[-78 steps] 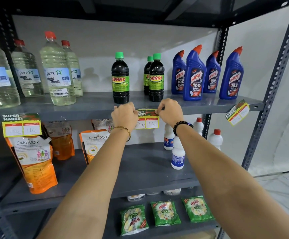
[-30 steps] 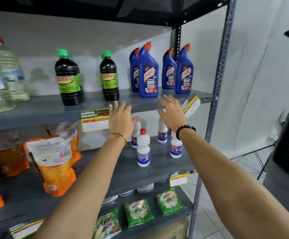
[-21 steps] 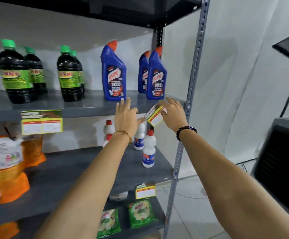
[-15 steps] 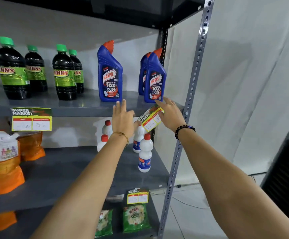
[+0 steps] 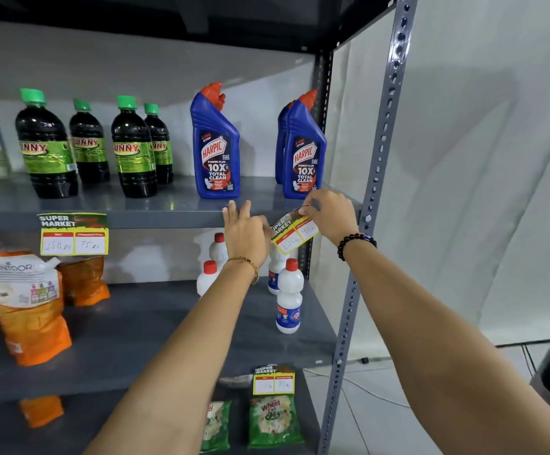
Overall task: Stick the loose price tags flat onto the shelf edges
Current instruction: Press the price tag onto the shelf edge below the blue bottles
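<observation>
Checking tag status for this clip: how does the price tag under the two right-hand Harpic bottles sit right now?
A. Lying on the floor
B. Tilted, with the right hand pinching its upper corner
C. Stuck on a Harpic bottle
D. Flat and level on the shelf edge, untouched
B: the price tag hangs askew at the shelf edge, and the right hand pinches its upper corner while the left hand is open beside it.

Grey painted metal shelf (image 5: 168, 205) with a faint sheen; glossy blue plastic toilet-cleaner bottles (image 5: 216, 149); matt paper price tag (image 5: 295, 232); shiny orange plastic pouches (image 5: 27, 307); white cloth backdrop (image 5: 480, 159)
</observation>
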